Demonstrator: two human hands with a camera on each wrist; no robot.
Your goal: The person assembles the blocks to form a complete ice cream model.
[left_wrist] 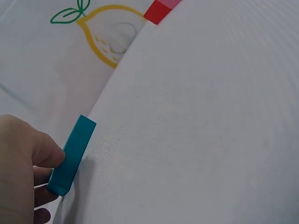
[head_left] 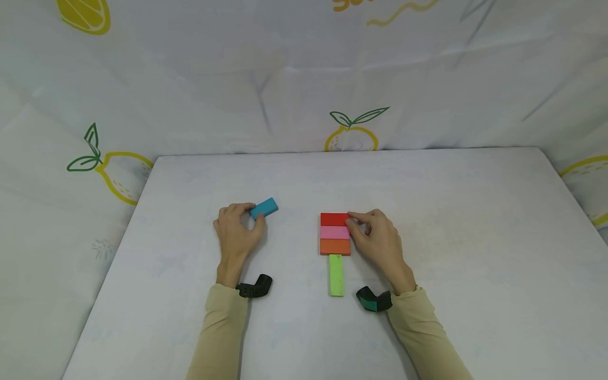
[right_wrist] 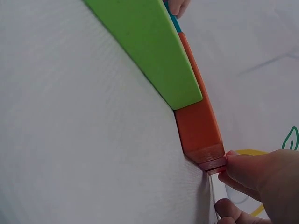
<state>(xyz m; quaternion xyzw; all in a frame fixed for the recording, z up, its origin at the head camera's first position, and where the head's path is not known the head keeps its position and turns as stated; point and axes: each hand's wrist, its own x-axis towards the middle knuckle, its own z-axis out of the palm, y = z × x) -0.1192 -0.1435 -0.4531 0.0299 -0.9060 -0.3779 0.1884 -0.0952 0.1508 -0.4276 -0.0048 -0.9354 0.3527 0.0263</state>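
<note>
My left hand (head_left: 237, 232) pinches a blue block (head_left: 264, 208) between thumb and fingers, its long side slanting up to the right. In the left wrist view the same blue block (left_wrist: 74, 154) stands out past the thumb. To the right, a red block (head_left: 334, 219), a pink block (head_left: 334, 233) and an orange block (head_left: 334, 247) lie flush in a stack-like row. My right hand (head_left: 380, 237) pinches the right end of the red block with thumb and forefinger. Below the orange block a green block (head_left: 336, 275) points toward me, its top end meeting the orange one's middle.
The blocks lie on a white-covered table (head_left: 475, 237). Behind it hangs a white cloth (head_left: 199, 105) printed with lemons. A black band (head_left: 256, 286) sits on the left wrist and a black and green one (head_left: 373, 300) on the right.
</note>
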